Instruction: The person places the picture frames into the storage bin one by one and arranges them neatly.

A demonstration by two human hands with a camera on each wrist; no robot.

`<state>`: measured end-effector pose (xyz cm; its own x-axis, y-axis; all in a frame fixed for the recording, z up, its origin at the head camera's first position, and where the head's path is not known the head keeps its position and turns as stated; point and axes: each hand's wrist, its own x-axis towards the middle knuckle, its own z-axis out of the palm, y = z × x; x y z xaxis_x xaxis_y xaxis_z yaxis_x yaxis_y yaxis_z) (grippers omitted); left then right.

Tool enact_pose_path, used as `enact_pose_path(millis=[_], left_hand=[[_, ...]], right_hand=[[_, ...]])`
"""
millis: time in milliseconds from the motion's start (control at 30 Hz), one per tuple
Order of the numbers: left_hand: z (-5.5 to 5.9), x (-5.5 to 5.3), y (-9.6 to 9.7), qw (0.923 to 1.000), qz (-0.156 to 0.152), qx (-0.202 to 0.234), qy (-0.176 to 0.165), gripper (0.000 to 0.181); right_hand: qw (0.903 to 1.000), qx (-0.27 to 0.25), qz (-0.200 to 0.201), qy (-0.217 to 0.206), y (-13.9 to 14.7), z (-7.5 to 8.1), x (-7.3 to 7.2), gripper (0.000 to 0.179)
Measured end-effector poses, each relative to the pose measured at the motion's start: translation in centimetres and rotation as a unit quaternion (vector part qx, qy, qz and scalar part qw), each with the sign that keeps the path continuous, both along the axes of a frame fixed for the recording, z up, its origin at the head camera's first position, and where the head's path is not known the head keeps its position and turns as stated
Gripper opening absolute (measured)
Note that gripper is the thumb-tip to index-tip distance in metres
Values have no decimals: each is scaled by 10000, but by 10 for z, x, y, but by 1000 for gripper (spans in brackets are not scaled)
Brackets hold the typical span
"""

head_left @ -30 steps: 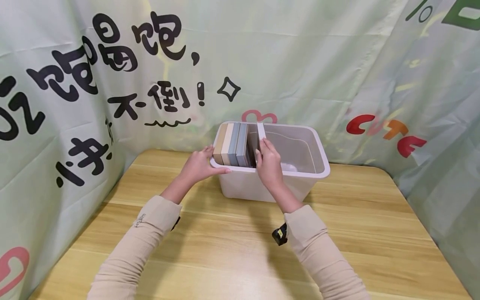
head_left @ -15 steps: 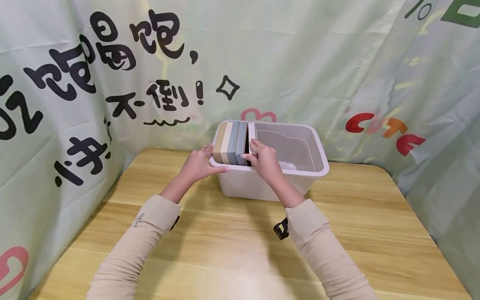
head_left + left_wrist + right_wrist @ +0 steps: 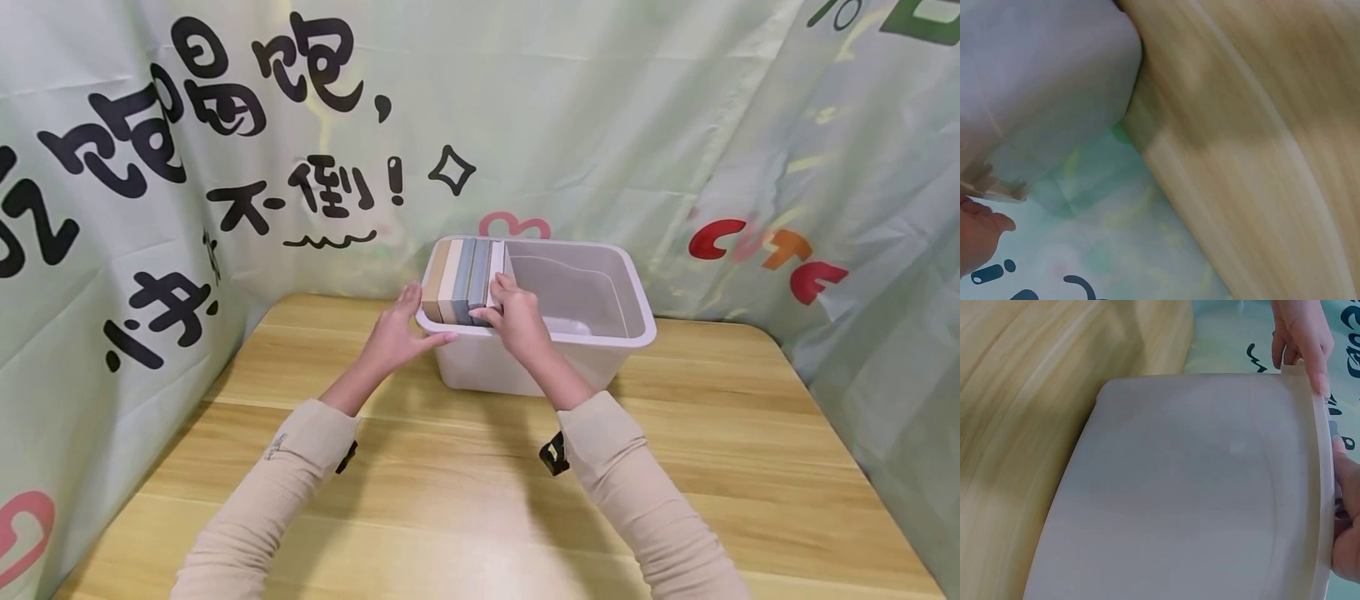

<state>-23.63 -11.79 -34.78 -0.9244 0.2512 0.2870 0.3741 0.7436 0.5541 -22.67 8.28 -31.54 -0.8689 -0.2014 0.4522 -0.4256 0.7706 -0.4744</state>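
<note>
A pale grey plastic storage bin [image 3: 525,362] stands on the wooden table. Inside its left end, several books stand upright in a row: a tan book [image 3: 437,279], a cream one, blue-grey ones and a white-edged book [image 3: 497,257] at the right end. My right hand [image 3: 521,321] pinches the white-edged book, its thumb near the blue-grey book [image 3: 480,275]. My left hand [image 3: 393,329] grips the bin's near left corner, thumb along the front rim. In the right wrist view the bin wall hides the books; the left hand [image 3: 1305,334] shows at the corner.
The wooden table [image 3: 450,500] extends in front of and beside the bin. A printed cloth backdrop [image 3: 600,125] hangs close behind the bin and along both sides. The bin's right part shows its bare inner wall [image 3: 577,283].
My right hand has moved left with the white-edged book, closing the gap to the blue-grey books. The left hand has stayed at the bin's corner.
</note>
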Motion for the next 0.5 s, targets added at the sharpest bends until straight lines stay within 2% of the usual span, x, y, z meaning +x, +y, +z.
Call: enact_pose_path(millis=[133, 233, 300, 367, 500], left_hand=[[-1, 4, -4, 9992, 15, 354, 178, 105], [2, 8, -6, 9956, 61, 667, 654, 101], [5, 11, -6, 9902, 76, 887, 1078, 96], [9, 16, -4, 9831, 88, 1085, 1472, 90], [14, 27, 0, 9689, -47, 1239, 2140, 84]], right_hand=[[9997, -154, -74, -178, 2, 3, 4, 54], [9992, -366, -165, 29, 6, 8, 9, 55], [9970, -592, -214, 446, 10, 11, 13, 56], [9902, -887, -170, 1067, 14, 13, 17, 51], [9657, -1152, 99, 2326, 25, 12, 26, 38]])
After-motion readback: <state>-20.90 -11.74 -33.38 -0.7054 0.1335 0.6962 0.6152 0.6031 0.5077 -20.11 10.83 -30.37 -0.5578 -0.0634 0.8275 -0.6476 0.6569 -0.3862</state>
